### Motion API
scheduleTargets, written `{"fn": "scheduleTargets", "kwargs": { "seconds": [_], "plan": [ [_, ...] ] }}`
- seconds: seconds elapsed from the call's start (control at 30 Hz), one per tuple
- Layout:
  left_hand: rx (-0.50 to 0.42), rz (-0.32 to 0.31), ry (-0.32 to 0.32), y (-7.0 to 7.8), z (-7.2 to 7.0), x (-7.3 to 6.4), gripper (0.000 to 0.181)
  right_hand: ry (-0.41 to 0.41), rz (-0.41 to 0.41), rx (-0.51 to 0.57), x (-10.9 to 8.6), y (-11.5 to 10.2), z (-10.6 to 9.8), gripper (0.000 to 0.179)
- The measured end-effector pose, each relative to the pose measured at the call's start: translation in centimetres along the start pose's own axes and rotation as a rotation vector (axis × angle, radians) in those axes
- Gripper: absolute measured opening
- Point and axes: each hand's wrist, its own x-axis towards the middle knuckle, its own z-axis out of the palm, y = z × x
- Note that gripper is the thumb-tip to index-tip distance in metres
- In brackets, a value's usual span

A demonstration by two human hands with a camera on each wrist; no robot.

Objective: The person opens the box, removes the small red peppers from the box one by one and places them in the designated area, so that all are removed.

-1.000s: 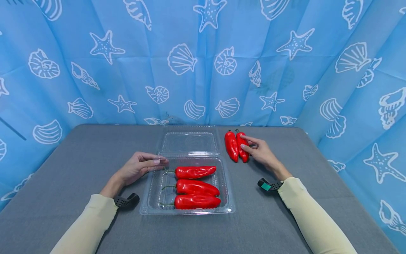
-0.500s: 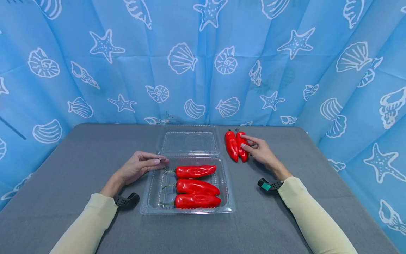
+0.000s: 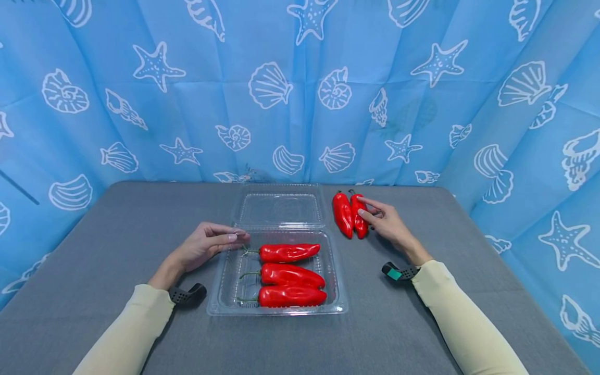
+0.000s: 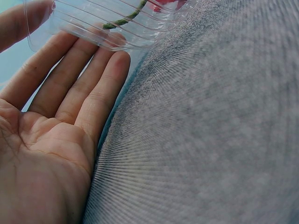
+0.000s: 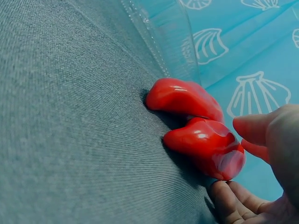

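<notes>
A clear plastic clamshell container lies open on the table with three red peppers, such as the front red pepper, side by side in it. My left hand pinches its left rim near the hinge; in the left wrist view the thumb and fingers are on either side of the clear plastic. My right hand is around the nearer of two red peppers outside, the right-hand red pepper. In the right wrist view, fingertips rest at its side, while the thumb stands slightly off it.
Just left of that pepper lies the other red pepper on the grey table. The container's clear lid is folded back flat towards the rear. A blue curtain with white shells hangs behind and to the right.
The right hand has shifted very slightly to the right beside its pepper. The left hand and the container stay in place.
</notes>
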Motion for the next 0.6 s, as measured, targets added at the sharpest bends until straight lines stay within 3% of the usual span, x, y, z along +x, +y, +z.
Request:
{"fn": "scheduleTargets", "kwargs": {
  "seconds": [0.6],
  "plan": [
    [-0.005,-0.016,0.016,-0.04,-0.03,0.01,0.030,0.011,0.007,0.023,0.19,0.19,0.24,0.052]
  ]
}}
